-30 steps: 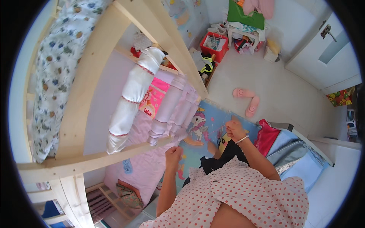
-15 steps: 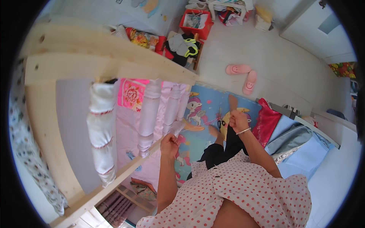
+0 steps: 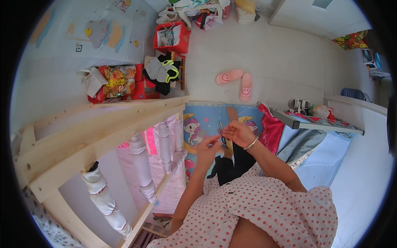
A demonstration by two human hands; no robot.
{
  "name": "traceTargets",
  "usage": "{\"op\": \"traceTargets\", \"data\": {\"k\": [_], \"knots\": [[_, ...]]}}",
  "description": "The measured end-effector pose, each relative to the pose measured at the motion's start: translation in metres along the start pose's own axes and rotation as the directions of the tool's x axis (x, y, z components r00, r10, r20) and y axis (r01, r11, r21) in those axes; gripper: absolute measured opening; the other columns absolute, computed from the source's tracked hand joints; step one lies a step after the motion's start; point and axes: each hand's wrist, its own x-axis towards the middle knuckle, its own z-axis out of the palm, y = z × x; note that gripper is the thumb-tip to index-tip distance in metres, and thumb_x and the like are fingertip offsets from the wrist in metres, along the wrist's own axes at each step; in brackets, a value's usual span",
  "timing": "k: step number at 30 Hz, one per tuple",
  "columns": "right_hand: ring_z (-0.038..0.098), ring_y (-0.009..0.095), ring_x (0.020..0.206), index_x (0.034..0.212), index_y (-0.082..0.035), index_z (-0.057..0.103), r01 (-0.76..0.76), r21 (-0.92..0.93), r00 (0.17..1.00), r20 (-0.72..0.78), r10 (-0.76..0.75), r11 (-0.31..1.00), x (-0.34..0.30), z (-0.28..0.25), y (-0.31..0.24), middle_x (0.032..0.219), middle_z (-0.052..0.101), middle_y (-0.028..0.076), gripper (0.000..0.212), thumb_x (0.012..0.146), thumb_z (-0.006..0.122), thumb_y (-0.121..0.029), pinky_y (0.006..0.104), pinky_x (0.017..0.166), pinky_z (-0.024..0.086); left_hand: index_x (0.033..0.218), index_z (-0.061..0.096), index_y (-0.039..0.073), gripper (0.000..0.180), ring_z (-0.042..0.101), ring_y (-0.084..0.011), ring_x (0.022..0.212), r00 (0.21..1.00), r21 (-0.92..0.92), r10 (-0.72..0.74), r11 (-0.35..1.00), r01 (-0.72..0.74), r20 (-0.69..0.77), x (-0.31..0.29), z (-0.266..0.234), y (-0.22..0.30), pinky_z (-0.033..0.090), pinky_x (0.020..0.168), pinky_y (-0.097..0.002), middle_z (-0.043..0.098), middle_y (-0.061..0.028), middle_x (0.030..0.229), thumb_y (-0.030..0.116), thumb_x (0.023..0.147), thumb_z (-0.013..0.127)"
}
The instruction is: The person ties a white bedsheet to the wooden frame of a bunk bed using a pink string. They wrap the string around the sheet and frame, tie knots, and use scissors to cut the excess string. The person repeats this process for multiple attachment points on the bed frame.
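My left hand (image 3: 208, 149) and my right hand (image 3: 240, 134) are close together in front of my body, fingertips almost meeting. Both are pinched around a fine thread, which is hard to follow between them. A thin strand runs up and right from the right hand, and a small wispy pinkish tangle (image 3: 220, 128) shows at its fingertips. Left of my hands stands a pale wooden bed rail (image 3: 111, 142). Its posts are wrapped in cloth: a glossy white wrapped post (image 3: 103, 192) tied with reddish cord, and a pale lilac wrapped post (image 3: 141, 165).
A blue cartoon floor mat (image 3: 202, 113) lies under my feet, with pink slippers (image 3: 230, 77) beyond. A red box (image 3: 184, 41) and folded clothes (image 3: 157, 70) stand at the far left. On the right are red lace cloth (image 3: 271, 128), blue bedding (image 3: 326, 157) and a grey-edged frame (image 3: 322, 125).
My hands have come together from wide apart, the left moving right and the right moving left. The view has shifted, showing more wall and floor beyond the rail.
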Motion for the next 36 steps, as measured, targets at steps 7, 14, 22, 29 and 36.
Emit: {"op": "traceTargets", "data": {"k": [7, 14, 22, 29, 36], "knots": [[0.063, 0.023, 0.081, 0.083, -0.005, 0.054, -0.074, -0.065, 0.994, 0.071, 0.078, 0.995, 0.002, 0.046, -0.01, 0.087, 0.063, 0.013, 0.011, 0.088, 0.049, -0.014, 0.0334, 0.076, 0.052, 0.111, 0.061, 0.003, 0.029, 0.051, -0.0061, 0.073, 0.998, -0.039, -0.059, 0.998, 0.058, -0.032, 0.007, 0.004, 0.021, 0.045, 0.065, -0.019, 0.06, -0.0007, 0.091, -0.001, 0.082, 0.054], [0.035, 0.005, 0.044, 0.071, -0.007, 0.055, -0.131, -0.733, 0.967, 0.055, 0.25, 0.667, 0.017, 0.061, 0.026, 0.055, 0.041, -0.005, 0.015, 0.083, 0.055, -0.016, 0.0202, 0.04, 0.027, 0.107, 0.061, 0.001, 0.024, 0.055, -0.012, 0.087, 0.919, 0.453, 0.393, 0.82, -0.35, -0.002, 0.024, -0.058, 0.013, 0.043, 0.08, -0.0236, 0.059, -0.0062, 0.096, 0.004, 0.085, 0.051], [0.036, 0.003, 0.047, 0.074, -0.001, 0.059, 0.017, -0.628, 0.987, 0.136, 0.088, 0.778, 0.085, 0.034, 0.103, 0.057, 0.045, -0.004, 0.017, 0.081, 0.058, -0.016, 0.0205, 0.041, 0.028, 0.087, 0.064, -0.002, 0.014, 0.052, -0.007, 0.072, 0.947, -0.03, -0.294, 0.956, 0.292, -0.129, 0.02, -0.18, -0.047, 0.042, 0.063, -0.0228, 0.06, 0.0013, 0.076, 0.011, 0.083, 0.06], [0.044, 0.004, 0.055, 0.072, 0.001, 0.061, 0.218, -0.78, 0.968, 0.249, -0.028, 0.587, 0.172, 0.05, 0.182, 0.058, 0.051, -0.003, 0.019, 0.08, 0.06, -0.016, 0.0223, 0.048, 0.037, 0.088, 0.067, 0.003, 0.013, 0.052, -0.0107, 0.075, 0.683, 0.565, 0.341, 0.815, 0.128, -0.646, 0.074, -0.329, -0.195, 0.044, 0.065, -0.0257, 0.057, -0.0032, 0.081, 0.013, 0.082, 0.06], [0.053, 0.013, 0.054, 0.074, 0.001, 0.063, 0.249, -0.874, 0.961, 0.171, -0.215, 0.417, 0.239, 0.001, 0.216, 0.06, 0.058, 0.009, 0.02, 0.075, 0.061, -0.018, 0.0293, 0.052, 0.042, 0.088, 0.067, 0.001, 0.013, 0.057, -0.0133, 0.071, 0.764, 0.511, 0.154, 0.822, 0.253, -0.626, 0.128, -0.31, -0.174, 0.044, 0.066, -0.0252, 0.065, -0.0076, 0.082, 0.008, 0.08, 0.061]]}}
